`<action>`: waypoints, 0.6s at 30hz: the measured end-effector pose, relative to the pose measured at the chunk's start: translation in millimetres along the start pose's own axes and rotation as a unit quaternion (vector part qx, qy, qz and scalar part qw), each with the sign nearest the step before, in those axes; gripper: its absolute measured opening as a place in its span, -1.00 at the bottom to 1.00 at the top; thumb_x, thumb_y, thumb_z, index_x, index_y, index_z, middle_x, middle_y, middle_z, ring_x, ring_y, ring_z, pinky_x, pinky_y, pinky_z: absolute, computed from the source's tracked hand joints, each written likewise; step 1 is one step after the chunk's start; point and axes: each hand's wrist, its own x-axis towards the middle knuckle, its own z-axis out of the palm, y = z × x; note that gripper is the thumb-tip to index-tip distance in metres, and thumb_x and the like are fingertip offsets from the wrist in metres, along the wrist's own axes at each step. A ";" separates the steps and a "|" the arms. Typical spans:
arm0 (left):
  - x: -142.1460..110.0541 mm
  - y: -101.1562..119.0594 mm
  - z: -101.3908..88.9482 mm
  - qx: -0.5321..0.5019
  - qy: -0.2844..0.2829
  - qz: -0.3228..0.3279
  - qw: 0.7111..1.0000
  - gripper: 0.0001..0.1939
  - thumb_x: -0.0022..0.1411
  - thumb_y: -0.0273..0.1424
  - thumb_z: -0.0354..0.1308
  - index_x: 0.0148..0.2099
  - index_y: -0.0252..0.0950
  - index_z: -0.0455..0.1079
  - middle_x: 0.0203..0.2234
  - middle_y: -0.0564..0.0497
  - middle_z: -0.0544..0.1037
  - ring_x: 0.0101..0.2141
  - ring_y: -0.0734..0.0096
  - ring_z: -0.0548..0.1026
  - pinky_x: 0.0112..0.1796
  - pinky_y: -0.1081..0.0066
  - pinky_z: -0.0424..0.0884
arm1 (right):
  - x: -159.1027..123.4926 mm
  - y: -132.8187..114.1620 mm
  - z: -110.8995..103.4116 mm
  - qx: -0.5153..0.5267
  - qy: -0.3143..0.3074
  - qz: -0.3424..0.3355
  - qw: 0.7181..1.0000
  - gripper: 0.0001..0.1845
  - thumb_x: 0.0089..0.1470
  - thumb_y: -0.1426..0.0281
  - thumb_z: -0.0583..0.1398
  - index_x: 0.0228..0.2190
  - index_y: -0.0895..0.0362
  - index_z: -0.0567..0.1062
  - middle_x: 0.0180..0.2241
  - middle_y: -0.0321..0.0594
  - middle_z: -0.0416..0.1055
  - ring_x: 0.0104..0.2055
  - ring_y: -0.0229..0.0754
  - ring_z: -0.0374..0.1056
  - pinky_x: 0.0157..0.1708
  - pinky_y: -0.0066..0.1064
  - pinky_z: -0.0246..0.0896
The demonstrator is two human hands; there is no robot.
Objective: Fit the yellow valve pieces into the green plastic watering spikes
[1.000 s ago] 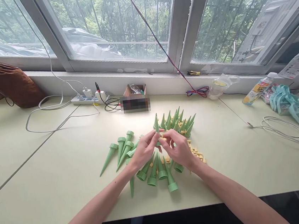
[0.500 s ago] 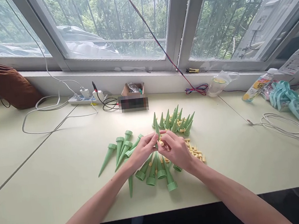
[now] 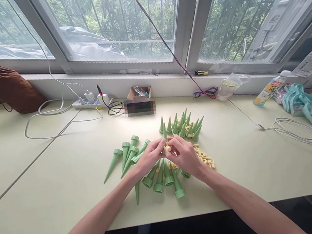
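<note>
My left hand (image 3: 153, 153) is closed round a green plastic watering spike (image 3: 165, 131), held point up above the table. Against the spike's side, my right hand (image 3: 182, 152) pinches a small yellow valve (image 3: 168, 148); whether it sits in the spike I cannot tell. Below and left of my hands lie several loose green spikes (image 3: 179, 189) with ribbed caps. Beyond my hands, several spikes (image 3: 183, 125) stand upright in a cluster, yellow valves on them. Loose yellow valves (image 3: 205, 159) are piled beside my right wrist, partly hidden by it.
A power strip (image 3: 79, 104) with cables and a small cardboard box (image 3: 139, 92) stand along the window side. At right are a bottle (image 3: 271, 89), teal straps (image 3: 296, 102) and a coiled white cable (image 3: 294, 132). A brown bag (image 3: 10, 87) sits far left.
My hands stay together round the spike. The yellow valve has turned, its rounded end now showing toward me, and the spike's tip is slightly lower. The camera view has shifted a little.
</note>
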 end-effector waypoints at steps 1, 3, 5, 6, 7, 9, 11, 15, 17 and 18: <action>0.2 -0.2 0.0 -0.001 0.001 -0.001 1.000 -0.62 0.34 -0.12 0.09 -0.26 -0.35 0.50 -0.47 0.03 0.40 -0.39 0.47 0.36 -0.34 0.48 0.40 | 0.3 -0.4 -0.1 0.002 0.001 0.003 1.000 -0.84 0.16 0.47 0.16 -0.45 0.09 0.31 -0.36 -0.27 0.39 -0.57 -0.38 0.20 -0.56 -0.48 0.22; 0.5 -0.8 -0.2 -0.004 0.003 -0.002 1.000 -0.62 0.33 -0.12 0.10 -0.26 -0.35 0.50 -0.46 0.02 0.40 -0.39 0.47 0.37 -0.33 0.47 0.41 | 0.8 -1.1 -0.1 0.003 0.004 0.007 1.000 -0.83 0.17 0.46 0.16 -0.46 0.09 0.31 -0.39 -0.28 0.38 -0.57 -0.37 0.19 -0.57 -0.49 0.19; 0.7 -1.4 -0.5 -0.009 0.005 -0.005 1.000 -0.62 0.33 -0.12 0.10 -0.29 -0.36 0.49 -0.46 0.03 0.41 -0.38 0.47 0.38 -0.32 0.47 0.42 | 1.0 -1.5 0.0 0.005 0.005 0.008 1.000 -0.83 0.17 0.46 0.15 -0.47 0.09 0.30 -0.41 -0.29 0.36 -0.57 -0.37 0.18 -0.58 -0.49 0.16; 0.8 -1.7 -0.6 -0.013 0.005 -0.006 1.000 -0.62 0.33 -0.12 0.11 -0.32 -0.36 0.48 -0.46 0.03 0.41 -0.39 0.48 0.39 -0.31 0.47 0.42 | 1.0 -1.5 0.0 0.006 0.005 0.008 1.000 -0.82 0.17 0.45 0.16 -0.47 0.09 0.30 -0.43 -0.30 0.34 -0.57 -0.37 0.17 -0.59 -0.49 0.15; 0.9 -2.1 -0.8 -0.018 0.006 -0.007 1.000 -0.61 0.33 -0.13 0.11 -0.34 -0.36 0.46 -0.47 0.04 0.41 -0.39 0.49 0.39 -0.32 0.48 0.42 | 1.0 -1.6 0.1 0.006 0.004 0.009 1.000 -0.81 0.18 0.44 0.16 -0.47 0.09 0.30 -0.44 -0.31 0.32 -0.58 -0.37 0.15 -0.59 -0.50 0.13; 1.0 -2.8 -1.2 -0.028 0.007 -0.011 1.000 -0.60 0.33 -0.13 0.11 -0.37 -0.37 0.45 -0.48 0.05 0.42 -0.41 0.50 0.40 -0.33 0.49 0.42 | 1.1 -1.5 0.0 0.005 0.003 0.009 1.000 -0.80 0.19 0.42 0.16 -0.48 0.09 0.30 -0.48 -0.34 0.27 -0.59 -0.37 0.11 -0.60 -0.50 0.11; 1.4 -3.5 -1.9 -0.042 0.006 -0.016 0.999 -0.61 0.32 -0.13 0.12 -0.36 -0.37 0.46 -0.48 0.04 0.43 -0.42 0.51 0.41 -0.33 0.50 0.42 | 1.2 -1.4 -0.2 0.005 0.002 0.007 1.000 -0.79 0.20 0.41 0.17 -0.48 0.10 0.30 -0.50 -0.35 0.23 -0.59 -0.37 0.09 -0.60 -0.50 0.09; 2.9 -4.9 -4.1 -0.084 -0.006 -0.023 0.996 -0.66 0.31 -0.16 0.16 -0.28 -0.37 0.49 -0.46 0.00 0.47 -0.41 0.49 0.45 -0.35 0.50 0.44 | 1.3 -0.5 -0.7 0.006 0.000 0.002 1.000 -0.78 0.22 0.39 0.17 -0.48 0.10 0.31 -0.50 -0.34 0.26 -0.57 -0.36 0.12 -0.59 -0.49 0.09; 3.9 -5.3 -5.3 -0.119 -0.016 -0.024 0.993 -0.68 0.29 -0.17 0.19 -0.29 -0.37 0.49 -0.47 0.00 0.48 -0.43 0.49 0.45 -0.36 0.51 0.45 | 1.1 0.3 -0.6 0.001 -0.002 0.003 1.000 -0.78 0.22 0.37 0.17 -0.47 0.10 0.32 -0.49 -0.33 0.29 -0.57 -0.35 0.14 -0.58 -0.49 0.11; 4.3 -5.2 -5.8 -0.136 -0.020 -0.023 0.990 -0.69 0.28 -0.18 0.21 -0.30 -0.36 0.49 -0.48 0.01 0.47 -0.44 0.51 0.44 -0.37 0.52 0.45 | 0.9 0.7 -0.4 -0.003 -0.003 0.005 1.000 -0.78 0.22 0.37 0.17 -0.47 0.10 0.32 -0.49 -0.32 0.31 -0.57 -0.35 0.15 -0.58 -0.49 0.12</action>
